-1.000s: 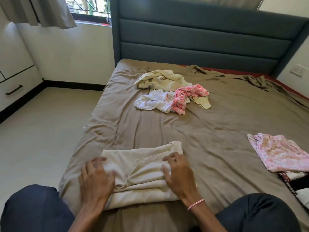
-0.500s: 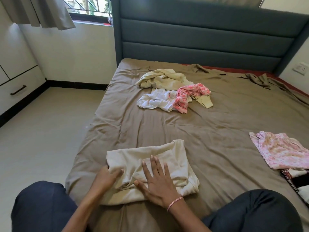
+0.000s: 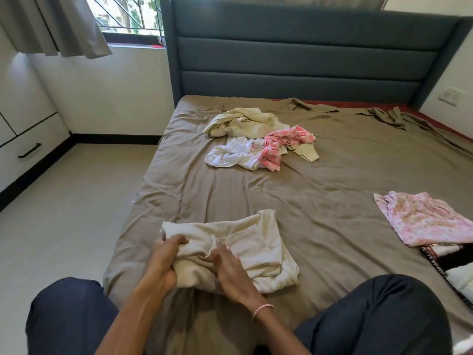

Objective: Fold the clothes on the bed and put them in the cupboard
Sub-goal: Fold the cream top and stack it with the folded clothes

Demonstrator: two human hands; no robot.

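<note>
A cream garment [image 3: 250, 242], partly folded, lies on the near part of the brown bed [image 3: 320, 201]. My left hand [image 3: 163, 260] grips its left edge, with the fingers curled over the cloth. My right hand [image 3: 227, 267] lies on the garment's middle with the fingers fairly straight, pressing it down. Farther up the bed sits a loose heap: a beige garment [image 3: 243, 121], a white one [image 3: 233, 155] and a pink patterned one [image 3: 281, 144]. A folded pink floral piece [image 3: 425, 219] rests at the right.
A dark patterned cloth [image 3: 448, 260] lies below the pink floral piece at the right edge. White drawers with a black handle [image 3: 29, 151] stand at the left wall. The grey headboard [image 3: 302, 55] rises behind the bed. Bare floor [image 3: 71, 201] stretches to the left.
My left hand went from lying flat on the garment to gripping its left edge. My right hand slid from the right side to the middle, and the cloth bunched up there.
</note>
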